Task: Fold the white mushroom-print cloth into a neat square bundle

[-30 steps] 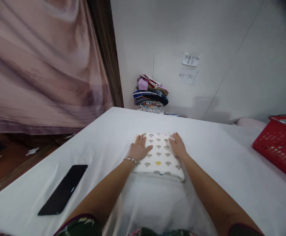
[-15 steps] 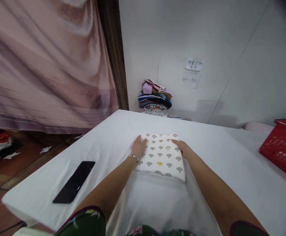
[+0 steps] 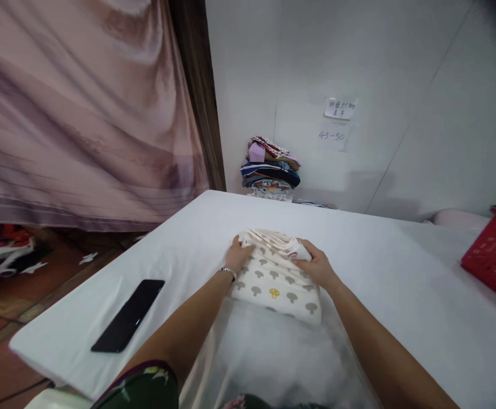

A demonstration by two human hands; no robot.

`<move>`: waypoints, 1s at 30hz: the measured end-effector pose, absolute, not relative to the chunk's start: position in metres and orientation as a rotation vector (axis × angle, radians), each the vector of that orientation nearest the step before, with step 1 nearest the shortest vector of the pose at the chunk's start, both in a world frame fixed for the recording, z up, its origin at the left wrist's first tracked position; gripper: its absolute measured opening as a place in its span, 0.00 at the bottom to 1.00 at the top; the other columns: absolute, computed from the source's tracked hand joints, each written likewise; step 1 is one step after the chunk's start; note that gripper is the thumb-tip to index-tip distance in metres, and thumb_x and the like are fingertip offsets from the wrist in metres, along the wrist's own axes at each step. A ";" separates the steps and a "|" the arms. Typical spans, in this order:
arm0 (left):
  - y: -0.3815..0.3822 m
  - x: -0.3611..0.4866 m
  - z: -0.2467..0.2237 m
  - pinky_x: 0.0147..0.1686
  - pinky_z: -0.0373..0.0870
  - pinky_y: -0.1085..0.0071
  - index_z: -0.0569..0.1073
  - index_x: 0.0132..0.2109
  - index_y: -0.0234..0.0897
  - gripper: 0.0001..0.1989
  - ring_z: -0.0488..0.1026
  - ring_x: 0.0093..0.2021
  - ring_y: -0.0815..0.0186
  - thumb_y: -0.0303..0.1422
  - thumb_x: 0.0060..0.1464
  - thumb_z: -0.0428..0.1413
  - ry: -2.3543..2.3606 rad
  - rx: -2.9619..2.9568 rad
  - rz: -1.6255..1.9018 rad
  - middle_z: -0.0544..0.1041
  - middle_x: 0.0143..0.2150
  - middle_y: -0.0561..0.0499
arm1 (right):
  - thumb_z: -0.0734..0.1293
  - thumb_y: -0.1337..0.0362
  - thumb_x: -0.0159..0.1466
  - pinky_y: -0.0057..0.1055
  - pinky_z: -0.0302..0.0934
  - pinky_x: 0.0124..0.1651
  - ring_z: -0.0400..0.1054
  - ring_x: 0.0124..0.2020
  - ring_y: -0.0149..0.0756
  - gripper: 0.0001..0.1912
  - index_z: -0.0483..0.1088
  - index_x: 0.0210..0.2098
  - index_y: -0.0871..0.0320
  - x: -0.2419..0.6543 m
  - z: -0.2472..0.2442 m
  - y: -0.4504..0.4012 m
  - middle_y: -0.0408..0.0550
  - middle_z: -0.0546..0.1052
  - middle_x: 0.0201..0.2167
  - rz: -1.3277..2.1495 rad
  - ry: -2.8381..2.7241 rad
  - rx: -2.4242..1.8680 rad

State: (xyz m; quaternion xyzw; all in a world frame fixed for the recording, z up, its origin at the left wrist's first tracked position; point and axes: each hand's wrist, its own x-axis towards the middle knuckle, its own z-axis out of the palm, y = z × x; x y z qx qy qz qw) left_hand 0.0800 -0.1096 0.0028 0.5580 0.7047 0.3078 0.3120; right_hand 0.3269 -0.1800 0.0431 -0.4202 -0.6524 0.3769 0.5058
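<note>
A folded white cloth (image 3: 273, 284) printed with grey mushrooms and a few coloured ones lies on the white-covered table in front of me. Its far edge is lifted and bent back toward me, so the stacked layers show along the top. My left hand (image 3: 237, 255) grips the far left corner, thumb on top and fingers behind. At the far right corner my right hand (image 3: 316, 266) pinches the raised edge between thumb and fingers. The fingers behind the cloth are partly hidden.
A black phone (image 3: 129, 315) lies on the table (image 3: 180, 250) to the left. At the right edge stands a red basket (image 3: 492, 255). Beyond the far edge is a stack of folded clothes (image 3: 271, 170) against the wall. A pink curtain (image 3: 82, 113) hangs at left.
The cloth lay flat with both hands at its sides. Now its far edge is raised and curled toward me, with both hands holding its far corners.
</note>
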 end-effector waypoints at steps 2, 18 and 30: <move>-0.109 0.080 0.002 0.47 0.66 0.67 0.49 0.64 0.34 0.37 0.71 0.49 0.59 0.37 0.50 0.52 1.845 1.451 0.832 0.71 0.53 0.44 | 0.70 0.61 0.50 0.38 0.57 0.55 0.64 0.51 0.43 0.26 0.69 0.49 0.55 0.328 0.041 -0.178 0.47 0.73 0.48 0.907 -1.580 -1.024; -0.104 0.076 0.000 0.51 0.65 0.66 0.57 0.61 0.35 0.32 0.70 0.51 0.59 0.34 0.49 0.55 1.849 1.453 0.800 0.71 0.54 0.44 | 0.63 0.49 0.58 0.40 0.66 0.48 0.65 0.53 0.45 0.48 0.31 0.66 0.54 0.353 -0.011 -0.179 0.59 0.61 0.60 1.155 -1.018 -1.487; -0.090 0.056 0.022 0.43 0.67 0.65 0.73 0.39 0.31 0.23 0.71 0.48 0.51 0.44 0.40 0.61 1.833 1.391 0.519 0.75 0.46 0.38 | 0.66 0.51 0.53 0.42 0.57 0.56 0.56 0.59 0.46 0.45 0.43 0.65 0.49 0.336 -0.016 -0.275 0.48 0.56 0.63 0.945 -1.273 -1.706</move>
